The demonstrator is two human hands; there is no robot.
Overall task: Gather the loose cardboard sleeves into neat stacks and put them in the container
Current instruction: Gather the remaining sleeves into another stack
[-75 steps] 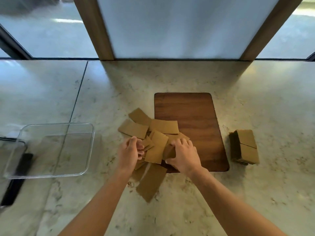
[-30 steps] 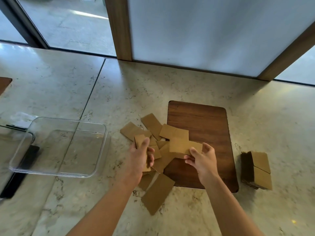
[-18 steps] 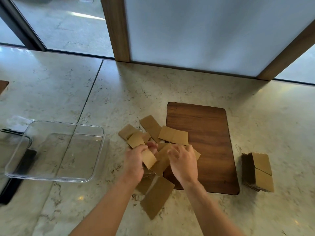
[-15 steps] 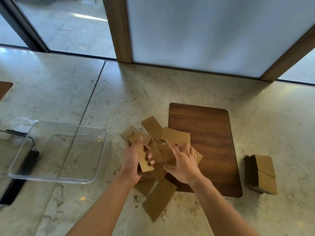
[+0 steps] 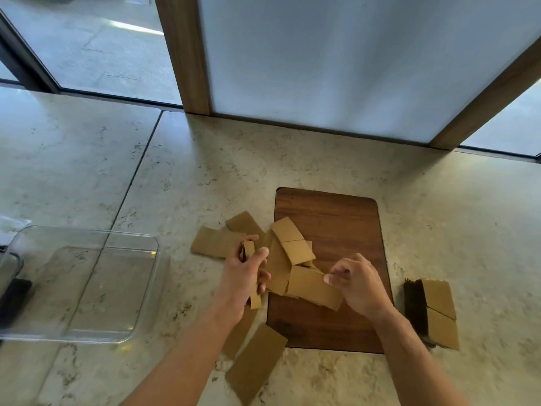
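Several loose brown cardboard sleeves (image 5: 292,243) lie scattered over the left edge of a dark wooden board (image 5: 336,224) and the stone counter beside it. My left hand (image 5: 243,276) grips a few collected sleeves (image 5: 248,250) held on edge. My right hand (image 5: 357,284) pinches the end of one flat sleeve (image 5: 311,287) lying on the board. A neat stack of sleeves (image 5: 433,313) sits on the counter right of the board. The clear plastic container (image 5: 85,235) stands to the left with nothing visible in it.
One more loose sleeve (image 5: 254,364) lies near the counter's front, below my left arm. A dark object (image 5: 11,300) and another clear item sit at the far left edge. A wooden post and frosted panel rise behind the counter.
My left hand has turned its gathered sleeves upright on edge. My right hand has shifted right and taken hold of a flat sleeve on the board. The camera moved slightly.
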